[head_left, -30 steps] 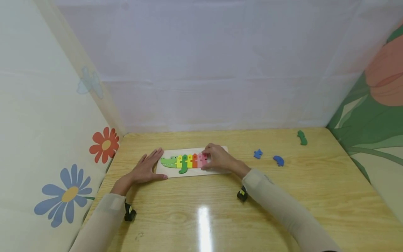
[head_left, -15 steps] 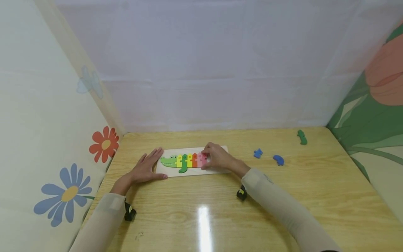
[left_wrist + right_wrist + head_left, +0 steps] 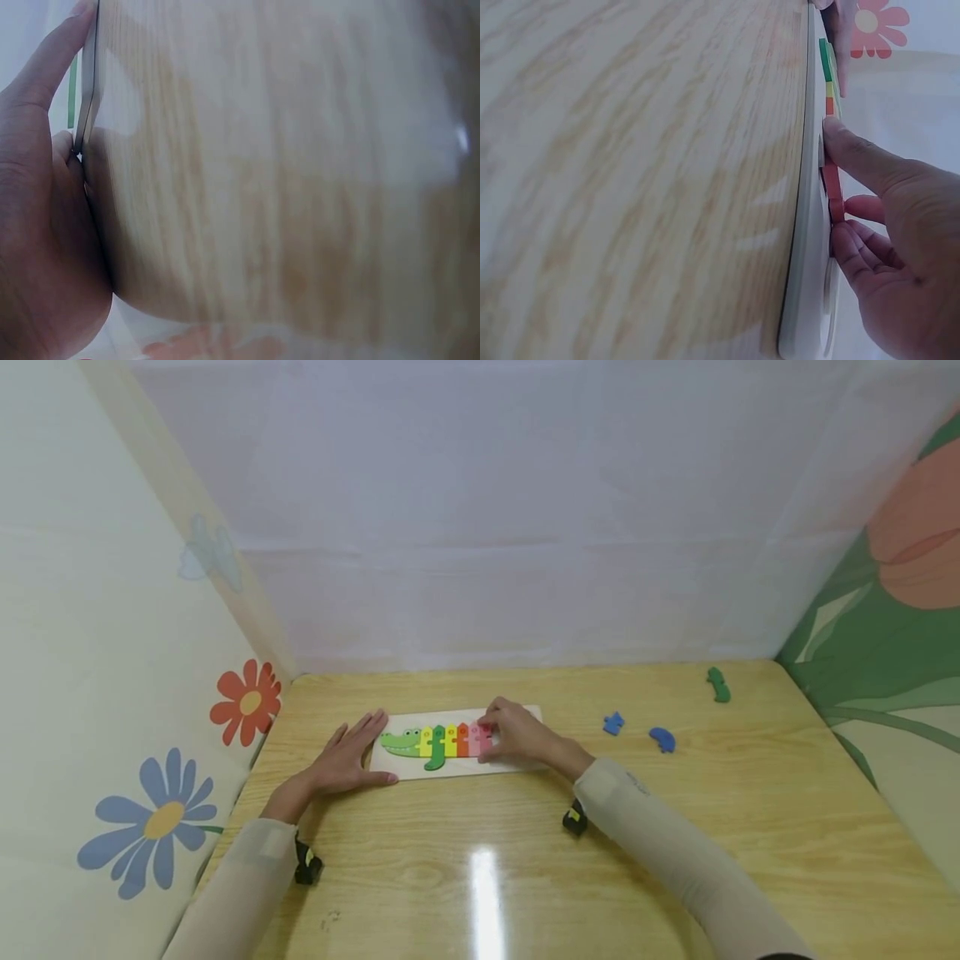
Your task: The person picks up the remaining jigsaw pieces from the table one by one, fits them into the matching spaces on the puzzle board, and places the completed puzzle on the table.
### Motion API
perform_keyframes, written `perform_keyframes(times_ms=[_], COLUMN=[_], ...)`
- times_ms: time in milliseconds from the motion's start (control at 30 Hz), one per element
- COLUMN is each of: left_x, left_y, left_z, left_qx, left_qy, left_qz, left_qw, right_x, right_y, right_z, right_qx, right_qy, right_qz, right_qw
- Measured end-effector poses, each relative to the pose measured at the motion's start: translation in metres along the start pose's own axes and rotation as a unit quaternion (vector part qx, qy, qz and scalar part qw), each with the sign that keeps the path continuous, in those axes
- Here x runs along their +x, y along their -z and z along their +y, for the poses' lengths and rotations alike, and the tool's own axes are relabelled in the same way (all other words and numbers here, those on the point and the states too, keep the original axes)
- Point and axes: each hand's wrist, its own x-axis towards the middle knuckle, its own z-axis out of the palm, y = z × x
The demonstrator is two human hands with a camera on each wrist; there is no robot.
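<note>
A white puzzle board lies on the table, bearing a crocodile made of coloured pieces: a light green head, then yellow, green, red and pink ones. My left hand rests at the board's left end with fingers and thumb spread along its edge. With thumb and fingers my right hand pinches a dark pink puzzle piece at the right of the row. In the right wrist view this piece sits tilted over the board's recess. The board's right part is partly hidden beneath this hand.
Right of the board lie a small blue puzzle piece and a curved blue piece. Farther back at the right is a dark green piece. Walls stand along the table's back and sides.
Both hands stay in nearly the same places, the right one still at the dark pink piece. The whole head view has shifted very slightly.
</note>
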Motion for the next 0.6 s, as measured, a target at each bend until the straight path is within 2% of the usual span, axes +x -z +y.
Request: perform_keyframes(times_ms=[100,267,600], left_x=[-0.0001,0.0011,-0.0008], left_y=[-0.0018,-0.0025,0.0024], left_z=[-0.0030,-0.0052,0.0042], left_qx=[-0.007,0.001,-0.006], left_qy=[-0.008,0.000,0.002], left_qz=[0.007,-0.002,-0.003], left_qw=[0.9999,1.0000,1.0000], right_x=[-0.0010,-0.0030,-0.0049], right_y=[-0.0001,0.0014,0.0058], right_z=[-0.0007,-0.0033,-0.0045], right_qx=[0.003,0.008,0.003], right_qy=[0.001,-0.009,-0.014], right_qz=[0.003,-0.002,-0.010], right_qw=[1.0000,0.9999,0.9998])
